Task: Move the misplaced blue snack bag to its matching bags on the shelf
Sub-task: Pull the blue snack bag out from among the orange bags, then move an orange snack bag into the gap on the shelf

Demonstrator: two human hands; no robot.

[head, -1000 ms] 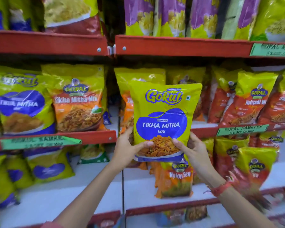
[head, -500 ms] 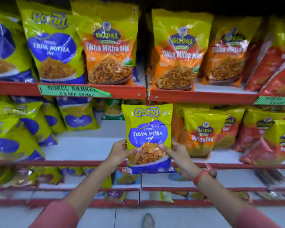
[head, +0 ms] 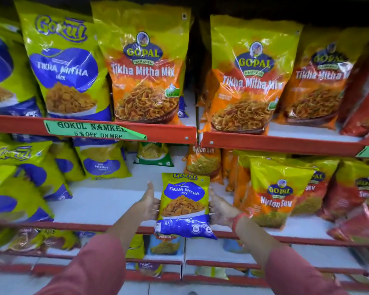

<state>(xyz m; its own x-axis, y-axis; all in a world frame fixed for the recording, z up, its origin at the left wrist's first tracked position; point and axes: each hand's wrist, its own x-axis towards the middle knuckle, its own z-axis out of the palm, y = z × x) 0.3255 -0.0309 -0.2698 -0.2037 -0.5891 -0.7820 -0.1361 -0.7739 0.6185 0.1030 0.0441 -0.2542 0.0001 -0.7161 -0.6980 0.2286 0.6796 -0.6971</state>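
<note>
I hold a yellow-green and blue Gokul Tikha Mitha Mix snack bag (head: 183, 204) upright in front of the middle shelf. My left hand (head: 148, 202) grips its left edge and my right hand (head: 219, 209) grips its right edge. Matching blue Gokul bags (head: 66, 69) stand on the upper shelf at the left. More blue Gokul bags (head: 103, 162) lie on the middle shelf at the left.
Orange Gopal Tikha Mitha Mix bags (head: 145, 73) fill the upper shelf's centre and right. Gopal Nylon Sev bags (head: 277, 194) crowd the middle shelf's right. A bare white stretch of shelf (head: 107, 201) lies left of my hands. Red shelf edges (head: 168, 136) carry a green label (head: 94, 129).
The view has tilted down and closer to the shelves. The bag has come lower in front of the middle shelf, and both hands now grip its sides instead of its bottom front.
</note>
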